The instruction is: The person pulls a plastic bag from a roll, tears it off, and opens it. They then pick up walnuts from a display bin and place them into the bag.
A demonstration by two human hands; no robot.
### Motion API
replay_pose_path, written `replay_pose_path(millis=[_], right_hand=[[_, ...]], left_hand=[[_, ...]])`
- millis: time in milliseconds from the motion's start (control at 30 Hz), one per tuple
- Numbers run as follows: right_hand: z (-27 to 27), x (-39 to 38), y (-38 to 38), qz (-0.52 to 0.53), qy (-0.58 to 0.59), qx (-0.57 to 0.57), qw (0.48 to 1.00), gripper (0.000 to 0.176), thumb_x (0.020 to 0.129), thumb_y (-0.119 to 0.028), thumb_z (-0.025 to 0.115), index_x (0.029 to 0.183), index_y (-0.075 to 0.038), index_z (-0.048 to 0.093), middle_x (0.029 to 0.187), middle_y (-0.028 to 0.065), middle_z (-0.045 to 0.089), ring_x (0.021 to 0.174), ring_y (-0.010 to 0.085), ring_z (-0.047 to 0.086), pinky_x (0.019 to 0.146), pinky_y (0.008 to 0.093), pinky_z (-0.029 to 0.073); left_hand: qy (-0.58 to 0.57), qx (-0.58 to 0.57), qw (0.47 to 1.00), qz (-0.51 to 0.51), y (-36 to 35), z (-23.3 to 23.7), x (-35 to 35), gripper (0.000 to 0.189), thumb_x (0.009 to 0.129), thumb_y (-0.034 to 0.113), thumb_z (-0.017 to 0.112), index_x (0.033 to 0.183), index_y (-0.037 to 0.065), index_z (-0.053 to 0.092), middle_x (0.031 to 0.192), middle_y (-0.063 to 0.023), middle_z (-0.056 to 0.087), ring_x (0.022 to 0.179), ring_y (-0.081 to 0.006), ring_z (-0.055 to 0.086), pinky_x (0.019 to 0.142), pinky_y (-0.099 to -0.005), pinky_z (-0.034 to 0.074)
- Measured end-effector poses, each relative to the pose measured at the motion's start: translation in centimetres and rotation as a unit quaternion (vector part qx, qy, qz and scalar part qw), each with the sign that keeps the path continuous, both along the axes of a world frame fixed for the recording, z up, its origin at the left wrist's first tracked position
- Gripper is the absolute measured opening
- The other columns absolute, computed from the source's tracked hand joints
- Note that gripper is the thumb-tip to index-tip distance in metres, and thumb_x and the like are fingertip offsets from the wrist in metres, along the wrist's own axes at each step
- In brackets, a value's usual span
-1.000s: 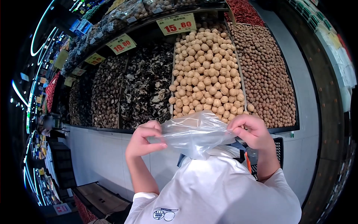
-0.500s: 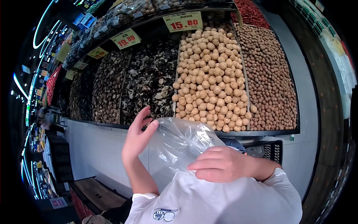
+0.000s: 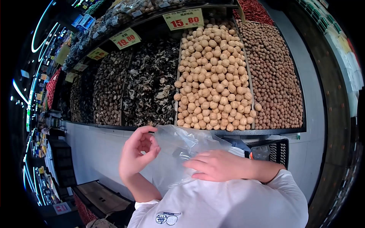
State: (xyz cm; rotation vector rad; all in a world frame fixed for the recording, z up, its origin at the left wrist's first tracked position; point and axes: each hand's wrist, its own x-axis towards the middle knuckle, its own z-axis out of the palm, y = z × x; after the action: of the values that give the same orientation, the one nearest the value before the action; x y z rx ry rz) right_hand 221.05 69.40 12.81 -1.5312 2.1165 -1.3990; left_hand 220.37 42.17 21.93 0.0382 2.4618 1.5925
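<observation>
A clear plastic bag [image 3: 167, 163] hangs in front of my white shirt, just short of the bin edge. My right hand [image 3: 216, 165] lies across the bag's right side, its fingers bent over the film and gripping it. At the bag's upper left corner is my left hand [image 3: 138, 150], with curled fingers and the thumb held apart from them. Its index fingertip reaches the bag's edge, and no object shows inside the curl. Straight beyond the bag, walnuts [image 3: 213, 79] are heaped in a bin.
Dried black fungus [image 3: 152, 83] fills the bin left of the walnuts; smaller brown round nuts [image 3: 273, 79] fill the right one. A price sign [image 3: 183, 19] reading 15.80 stands behind. A black basket [image 3: 279, 150] sits below the bin edge at right. Dried red chillies [image 3: 254, 11] lie far back.
My left hand has dropped slightly and its fingers have curled in from a spread pose. My right hand has shifted a little left on the bag, which now hangs flatter and wider.
</observation>
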Motion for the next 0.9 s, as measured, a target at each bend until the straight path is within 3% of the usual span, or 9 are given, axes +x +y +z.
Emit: replay_pose_path(millis=[67, 200, 267, 400, 467, 500, 600, 633, 900], right_hand=[[-0.7, 0.2, -0.8, -0.047, 0.005, -0.098, 0.994, 0.033, 0.089, -0.015, 0.07, 0.118, -0.001, 0.062, 0.117, 0.0128, 0.064, 0.095, 0.0305, 0.067, 0.081, 0.0385, 0.055], [-0.4, 0.2, -1.4, -0.012, -0.036, -0.14, 0.989, 0.031, 0.093, -0.017, 0.064, 0.12, -0.002, 0.06, 0.114, 0.0147, 0.065, 0.104, 0.0345, 0.064, 0.085, 0.0403, 0.055], [-1.0, 0.2, -1.8, -0.088, -0.057, 0.017, 0.994, 0.034, 0.09, -0.012, 0.063, 0.122, -0.002, 0.061, 0.113, 0.0147, 0.065, 0.102, 0.0351, 0.063, 0.086, 0.0405, 0.055], [-3.6, 0.1, -3.2, -0.052, -0.012, 0.099, 0.994, 0.042, 0.087, -0.01, 0.063, 0.127, -0.001, 0.057, 0.114, 0.0139, 0.064, 0.103, 0.0323, 0.063, 0.09, 0.0376, 0.053], [-2.9, 0.6, -4.3, -0.093, -0.188, -0.032, 0.977, 0.052, 0.085, -0.007, 0.062, 0.135, -0.002, 0.05, 0.116, 0.0145, 0.065, 0.103, 0.0292, 0.063, 0.094, 0.0338, 0.05], [-4.5, 0.1, -6.3, -0.088, -0.17, -0.051, 0.98, 0.058, 0.085, -0.007, 0.062, 0.14, -0.003, 0.044, 0.112, 0.0115, 0.066, 0.102, 0.0258, 0.065, 0.092, 0.0318, 0.051], [-5.1, 0.1, -8.7, -0.107, -0.119, -0.072, 0.985, 0.053, 0.085, -0.007, 0.062, 0.135, -0.003, 0.047, 0.11, 0.0111, 0.067, 0.101, 0.025, 0.065, 0.089, 0.0316, 0.052], [-5.3, 0.1, -9.0, -0.111, -0.102, -0.075, 0.986, 0.051, 0.085, -0.006, 0.062, 0.134, -0.003, 0.048, 0.11, 0.0109, 0.067, 0.1, 0.0247, 0.066, 0.089, 0.0315, 0.052], [-5.7, 0.1, -8.9, -0.153, 0.008, -0.154, 0.976, 0.038, 0.085, -0.005, 0.062, 0.122, -0.002, 0.056, 0.105, 0.0098, 0.067, 0.097, 0.0226, 0.067, 0.083, 0.0308, 0.054]], left_hand=[[0.013, -0.004, 0.999, -0.031, 1.5, 0.7, 0.5, 0.047, 0.083, -0.006, 0.07, 0.127, 0.003, 0.058, 0.088, 0.0013, 0.061, 0.074, -0.0038, 0.06, 0.062, -0.0184, 0.047], [0.022, -0.011, 0.989, -0.144, 3.4, 0.5, 0.8, 0.051, 0.081, -0.006, 0.071, 0.129, 0.003, 0.058, 0.084, 0.0014, 0.061, 0.068, -0.003, 0.057, 0.056, -0.0187, 0.045], [0.027, 0.024, 0.988, -0.153, 4.2, 0.0, 1.0, 0.051, 0.079, -0.007, 0.071, 0.128, 0.003, 0.059, 0.082, 0.0021, 0.06, 0.065, -0.0031, 0.056, 0.053, -0.0189, 0.044], [0.013, 0.026, 0.985, -0.17, 6.2, -1.1, 1.6, 0.046, 0.079, -0.008, 0.069, 0.124, 0.0, 0.062, 0.083, 0.0026, 0.059, 0.069, -0.0023, 0.054, 0.056, -0.0179, 0.043], [0.013, 0.032, 0.977, -0.211, 7.3, -1.5, 1.9, 0.046, 0.079, -0.007, 0.07, 0.123, 0.0, 0.064, 0.082, 0.0028, 0.059, 0.068, -0.0027, 0.054, 0.057, -0.0183, 0.043], [0.015, 0.043, 0.977, -0.206, 7.8, -1.9, 2.1, 0.045, 0.078, -0.007, 0.07, 0.122, 0.0, 0.065, 0.082, 0.0032, 0.06, 0.068, -0.004, 0.054, 0.059, -0.0208, 0.045], [0.056, 0.101, 0.962, -0.246, 8.9, -3.9, 2.5, 0.045, 0.079, -0.005, 0.071, 0.123, 0.002, 0.064, 0.077, -0.0004, 0.058, 0.062, -0.0105, 0.053, 0.057, -0.0263, 0.044], [0.091, 0.071, 0.959, -0.26, 9.4, -3.7, 2.3, 0.04, 0.08, -0.002, 0.071, 0.119, 0.001, 0.065, 0.078, -0.0015, 0.06, 0.061, -0.013, 0.055, 0.058, -0.0279, 0.046], [0.078, 0.114, 0.952, -0.272, 10.3, -3.9, 2.0, 0.032, 0.082, -0.001, 0.071, 0.114, 0.001, 0.067, 0.078, -0.001, 0.061, 0.062, -0.0108, 0.055, 0.06, -0.0269, 0.048]])
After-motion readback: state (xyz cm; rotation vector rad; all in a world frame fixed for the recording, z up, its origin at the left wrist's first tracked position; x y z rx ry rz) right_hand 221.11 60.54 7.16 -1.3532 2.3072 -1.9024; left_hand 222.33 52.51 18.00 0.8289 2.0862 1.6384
